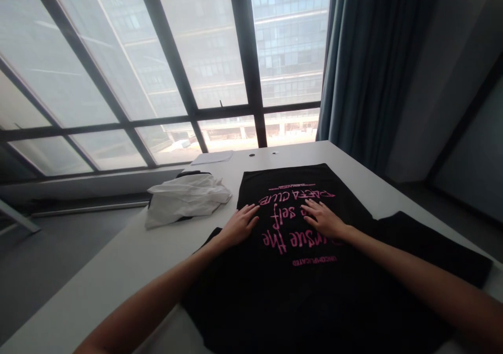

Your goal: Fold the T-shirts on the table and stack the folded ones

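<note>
1. Black fabric: one shirt (275, 301) lies flat across the white table (165, 244), pink lettering upside down to the wearer.
2. The left hand (240, 223) and right hand (324, 221) rest palm down on it, well apart, fingers loosely spread, pinching nothing.
3. It should handle light, soft and floppy, hardly fragile, creasing easily; the side edges or far corners look best to grasp.
4. Counted: two hands, one shirt, one table, one crumpled white cloth (188, 199), one curtain (357, 81).

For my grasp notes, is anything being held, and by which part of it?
Nothing is held: the left hand and right hand rest open on the black shirt.
</note>
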Demonstrator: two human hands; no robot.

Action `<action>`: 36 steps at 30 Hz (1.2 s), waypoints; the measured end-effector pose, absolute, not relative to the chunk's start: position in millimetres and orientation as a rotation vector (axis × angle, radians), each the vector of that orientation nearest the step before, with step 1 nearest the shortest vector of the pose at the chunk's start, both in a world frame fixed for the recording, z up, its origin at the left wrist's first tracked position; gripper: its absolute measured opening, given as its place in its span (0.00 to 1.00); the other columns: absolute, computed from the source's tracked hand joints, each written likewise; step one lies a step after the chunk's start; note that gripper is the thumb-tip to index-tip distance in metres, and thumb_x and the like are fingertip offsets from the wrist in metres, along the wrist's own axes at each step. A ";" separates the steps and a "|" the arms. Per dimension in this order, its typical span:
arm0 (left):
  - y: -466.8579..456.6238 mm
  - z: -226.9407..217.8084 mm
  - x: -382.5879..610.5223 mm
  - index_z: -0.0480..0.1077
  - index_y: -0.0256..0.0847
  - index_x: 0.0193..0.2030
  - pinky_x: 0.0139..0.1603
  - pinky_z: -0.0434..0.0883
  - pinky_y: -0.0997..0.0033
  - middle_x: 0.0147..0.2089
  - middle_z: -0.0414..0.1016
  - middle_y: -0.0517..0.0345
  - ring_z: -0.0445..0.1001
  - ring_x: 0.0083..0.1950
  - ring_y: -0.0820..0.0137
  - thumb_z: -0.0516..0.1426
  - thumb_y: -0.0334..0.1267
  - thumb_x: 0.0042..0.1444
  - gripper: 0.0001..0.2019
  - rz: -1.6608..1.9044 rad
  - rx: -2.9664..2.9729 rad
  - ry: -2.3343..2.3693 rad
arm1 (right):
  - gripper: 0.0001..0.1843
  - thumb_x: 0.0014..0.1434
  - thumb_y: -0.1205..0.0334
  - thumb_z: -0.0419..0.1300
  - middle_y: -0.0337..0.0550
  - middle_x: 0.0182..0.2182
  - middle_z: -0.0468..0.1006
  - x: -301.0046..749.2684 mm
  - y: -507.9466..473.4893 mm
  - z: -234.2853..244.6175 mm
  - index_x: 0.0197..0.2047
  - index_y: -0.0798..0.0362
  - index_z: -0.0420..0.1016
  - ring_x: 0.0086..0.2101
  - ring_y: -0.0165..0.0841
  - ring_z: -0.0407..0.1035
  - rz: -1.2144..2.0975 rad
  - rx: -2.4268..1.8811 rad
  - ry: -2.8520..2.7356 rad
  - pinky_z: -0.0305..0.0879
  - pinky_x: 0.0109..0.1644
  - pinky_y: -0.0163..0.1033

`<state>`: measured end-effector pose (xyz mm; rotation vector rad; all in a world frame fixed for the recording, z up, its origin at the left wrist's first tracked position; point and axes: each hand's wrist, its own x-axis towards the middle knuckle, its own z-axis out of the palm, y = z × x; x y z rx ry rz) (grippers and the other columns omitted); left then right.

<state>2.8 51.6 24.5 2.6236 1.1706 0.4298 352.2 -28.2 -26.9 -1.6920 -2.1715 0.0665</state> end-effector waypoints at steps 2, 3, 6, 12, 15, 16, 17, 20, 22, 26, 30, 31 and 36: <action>63.3 23.2 -33.5 0.65 0.38 0.67 0.69 0.61 0.56 0.68 0.66 0.45 0.66 0.68 0.57 0.46 0.47 0.67 0.26 0.562 2.527 1.272 | 0.28 0.70 0.49 0.47 0.52 0.70 0.60 352.4 -32.9 -31.1 0.68 0.51 0.65 0.69 0.45 0.51 -0.018 -1.665 -2.139 0.47 0.71 0.58; 69.3 24.3 -53.4 0.67 0.37 0.65 0.66 0.64 0.57 0.65 0.70 0.44 0.70 0.64 0.56 0.47 0.47 0.66 0.26 0.607 2.475 1.342 | 0.27 0.70 0.50 0.48 0.52 0.69 0.61 352.8 -34.5 -31.9 0.67 0.51 0.67 0.69 0.45 0.52 -0.072 -1.643 -2.124 0.47 0.71 0.58; 77.9 31.6 -110.8 0.75 0.36 0.53 0.53 0.72 0.59 0.50 0.79 0.44 0.78 0.48 0.56 0.52 0.53 0.59 0.25 0.514 2.302 1.535 | 0.26 0.69 0.51 0.49 0.53 0.67 0.64 352.6 -39.7 -28.8 0.65 0.51 0.69 0.67 0.47 0.56 -0.144 -1.601 -2.108 0.50 0.71 0.59; 46.5 25.0 -147.4 0.75 0.38 0.48 0.36 0.71 0.68 0.38 0.79 0.52 0.77 0.36 0.61 0.61 0.60 0.48 0.29 0.273 2.097 1.539 | 0.26 0.68 0.49 0.50 0.55 0.66 0.65 341.1 -68.2 -5.2 0.63 0.53 0.71 0.66 0.49 0.58 -0.119 -1.583 -2.067 0.56 0.69 0.58; 34.8 13.6 -138.3 0.73 0.39 0.41 0.38 0.70 0.66 0.34 0.76 0.53 0.75 0.36 0.60 0.62 0.52 0.48 0.19 0.318 2.183 1.617 | 0.26 0.68 0.49 0.51 0.54 0.67 0.63 335.8 -92.2 6.2 0.63 0.52 0.71 0.66 0.49 0.57 -0.120 -1.577 -2.062 0.55 0.70 0.58; 33.2 11.0 -136.4 0.72 0.40 0.38 0.40 0.70 0.65 0.35 0.76 0.53 0.75 0.38 0.60 0.61 0.48 0.49 0.15 0.341 2.213 1.628 | 0.26 0.68 0.49 0.51 0.53 0.68 0.63 335.4 -100.8 8.6 0.63 0.51 0.71 0.67 0.49 0.56 -0.118 -1.581 -2.059 0.54 0.70 0.57; 32.4 9.3 -135.9 0.70 0.40 0.36 0.43 0.70 0.65 0.37 0.75 0.52 0.75 0.40 0.59 0.60 0.46 0.50 0.12 0.370 2.235 1.631 | 0.26 0.68 0.48 0.52 0.52 0.68 0.62 335.8 -109.3 10.2 0.64 0.51 0.70 0.67 0.49 0.55 -0.116 -1.589 -2.055 0.54 0.71 0.57; 32.2 9.2 -142.3 0.67 0.40 0.39 0.48 0.70 0.63 0.41 0.74 0.50 0.74 0.44 0.59 0.55 0.41 0.55 0.08 0.449 2.246 1.651 | 0.28 0.68 0.46 0.51 0.51 0.69 0.61 342.5 -131.6 9.5 0.64 0.51 0.70 0.67 0.49 0.55 -0.116 -1.631 -2.038 0.54 0.71 0.58; 32.4 10.9 -150.2 0.65 0.40 0.45 0.46 0.70 0.62 0.39 0.74 0.52 0.75 0.41 0.60 0.52 0.39 0.58 0.10 0.480 2.229 1.669 | 0.28 0.68 0.45 0.51 0.52 0.68 0.61 350.1 -142.2 5.1 0.63 0.51 0.71 0.67 0.50 0.56 -0.124 -1.670 -2.016 0.55 0.70 0.58; 29.4 11.9 -162.2 0.62 0.38 0.57 0.50 0.71 0.61 0.41 0.76 0.51 0.77 0.43 0.60 0.55 0.34 0.57 0.21 0.399 2.263 1.676 | 0.27 0.67 0.46 0.52 0.52 0.67 0.65 365.0 -153.9 -10.6 0.63 0.51 0.72 0.66 0.49 0.58 -0.131 -1.774 -1.965 0.55 0.70 0.58; 13.3 17.3 -157.8 0.66 0.36 0.60 0.58 0.69 0.54 0.57 0.72 0.38 0.75 0.55 0.53 0.57 0.31 0.57 0.23 0.422 2.443 1.802 | 0.26 0.67 0.48 0.52 0.53 0.65 0.66 371.8 -160.8 -30.3 0.61 0.51 0.73 0.65 0.49 0.59 -0.142 -1.833 -1.914 0.57 0.69 0.58; 5.9 20.3 -153.0 0.66 0.36 0.61 0.59 0.68 0.51 0.60 0.69 0.36 0.73 0.57 0.51 0.56 0.32 0.58 0.23 0.469 2.540 1.823 | 0.25 0.67 0.49 0.51 0.53 0.65 0.67 371.9 -162.5 -34.4 0.61 0.51 0.73 0.65 0.49 0.59 -0.146 -1.841 -1.901 0.57 0.69 0.58; -43.6 25.0 -116.4 0.61 0.46 0.70 0.70 0.61 0.52 0.71 0.61 0.49 0.63 0.70 0.56 0.50 0.44 0.70 0.23 0.531 2.924 1.163 | 0.26 0.69 0.50 0.49 0.53 0.67 0.64 365.6 -167.5 -41.8 0.63 0.52 0.71 0.68 0.47 0.55 -0.075 -1.881 -1.941 0.53 0.70 0.58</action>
